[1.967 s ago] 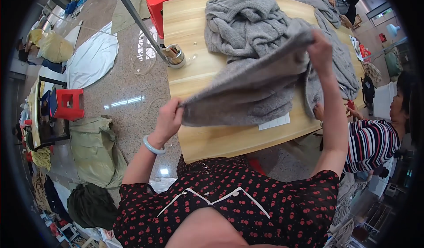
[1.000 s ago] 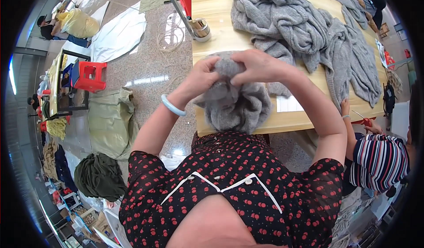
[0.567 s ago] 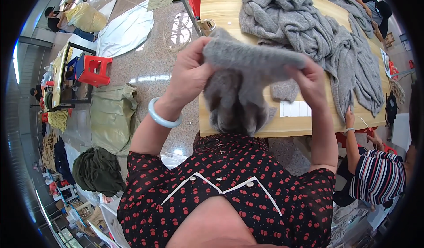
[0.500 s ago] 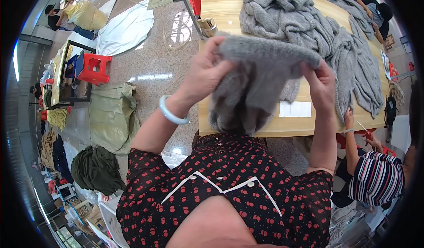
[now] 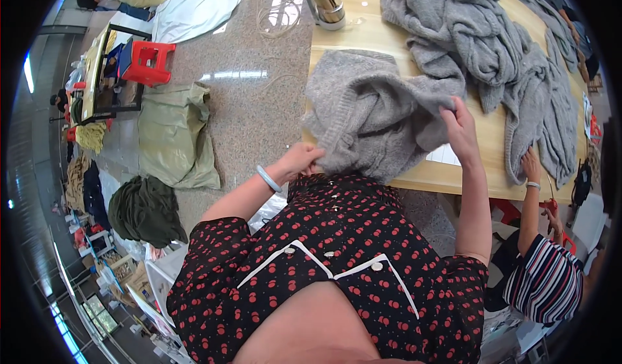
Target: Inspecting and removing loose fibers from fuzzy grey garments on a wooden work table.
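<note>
A grey knitted sweater point(image 5: 369, 118) lies bunched over the near left corner of the wooden table, its near part against my front. My left hand point(image 5: 302, 159), with a pale bangle on the wrist, pinches its near left edge. On the other side my right hand point(image 5: 461, 129) grips a raised edge of the same sweater, thumb and fingers closed on the cloth. Folds hide the sweater's full shape. Partly covered by it, a white paper strip point(image 5: 444, 155) lies on the table close to my right hand.
More grey knits point(image 5: 466, 34) are heaped across the table point(image 5: 479, 170). A tin of tools point(image 5: 330, 10) stands at its far left corner. At right, a person in a striped top point(image 5: 546, 270) handles grey knitwear and holds scissors. On the floor lie an olive sack point(image 5: 173, 137) and a dark green cloth pile point(image 5: 146, 212).
The sweater has come down from a stretched, raised hold onto the table corner. My left hand has moved down toward me; my right hand is slightly lower, still gripping cloth.
</note>
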Demonstrator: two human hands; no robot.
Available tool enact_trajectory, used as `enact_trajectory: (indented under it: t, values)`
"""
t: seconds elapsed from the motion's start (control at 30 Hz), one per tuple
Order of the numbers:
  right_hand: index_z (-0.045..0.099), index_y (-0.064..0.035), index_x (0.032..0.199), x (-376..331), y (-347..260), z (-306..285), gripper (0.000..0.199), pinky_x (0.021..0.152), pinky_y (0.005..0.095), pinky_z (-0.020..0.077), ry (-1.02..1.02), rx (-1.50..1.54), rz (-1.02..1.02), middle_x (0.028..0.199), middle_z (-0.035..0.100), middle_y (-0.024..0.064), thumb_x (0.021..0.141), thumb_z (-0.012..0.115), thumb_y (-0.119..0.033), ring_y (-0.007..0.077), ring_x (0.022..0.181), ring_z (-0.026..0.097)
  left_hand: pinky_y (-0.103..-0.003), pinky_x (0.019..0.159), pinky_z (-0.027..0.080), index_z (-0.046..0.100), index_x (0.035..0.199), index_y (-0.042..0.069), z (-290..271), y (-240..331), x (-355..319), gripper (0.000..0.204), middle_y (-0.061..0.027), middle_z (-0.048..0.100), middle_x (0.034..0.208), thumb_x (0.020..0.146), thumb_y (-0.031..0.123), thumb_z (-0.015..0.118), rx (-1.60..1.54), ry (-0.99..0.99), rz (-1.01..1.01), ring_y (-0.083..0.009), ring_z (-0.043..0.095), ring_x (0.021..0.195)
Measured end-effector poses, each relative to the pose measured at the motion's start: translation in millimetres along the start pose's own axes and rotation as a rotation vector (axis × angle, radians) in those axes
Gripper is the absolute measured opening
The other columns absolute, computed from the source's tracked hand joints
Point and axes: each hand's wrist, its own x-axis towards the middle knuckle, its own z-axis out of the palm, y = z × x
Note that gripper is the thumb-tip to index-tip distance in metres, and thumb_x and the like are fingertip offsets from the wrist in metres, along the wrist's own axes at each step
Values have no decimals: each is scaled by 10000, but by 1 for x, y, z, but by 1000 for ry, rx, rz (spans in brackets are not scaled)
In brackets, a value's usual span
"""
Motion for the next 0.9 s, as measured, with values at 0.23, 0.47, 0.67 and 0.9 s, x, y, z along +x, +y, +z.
enact_trajectory:
  t: [0.23,0.47,0.67,0.9]
  values:
    - [543,16,970,-13,-92,-24,248,711,210,396,252,-242,-563,860,561,49,741,479,86,122,793,513,-201,485,400,580,788,7,21,113,-49,141,8,527,616,796,129,509,40,31,705,-64,491,528]
    - [550,-71,1027,-1,-49,46,316,659,357,460,-195,-491,-467,849,578,149,715,574,-113,309,747,568,-209,506,409,582,750,4,26,130,-13,81,0,539,603,727,80,573,337,249,832,-66,502,549]
    - [587,-29,940,23,-46,93,270,614,346,461,-95,-69,-306,734,602,152,765,551,-232,284,676,594,-192,545,410,560,781,37,35,131,-13,37,15,549,681,763,68,569,69,29,742,-58,507,602]
    - [604,-35,896,23,-60,83,253,604,355,456,-156,-151,-159,740,602,155,729,544,-216,292,677,590,-185,576,399,574,868,30,42,133,-9,84,19,557,753,793,52,544,-161,-119,708,-38,481,642]
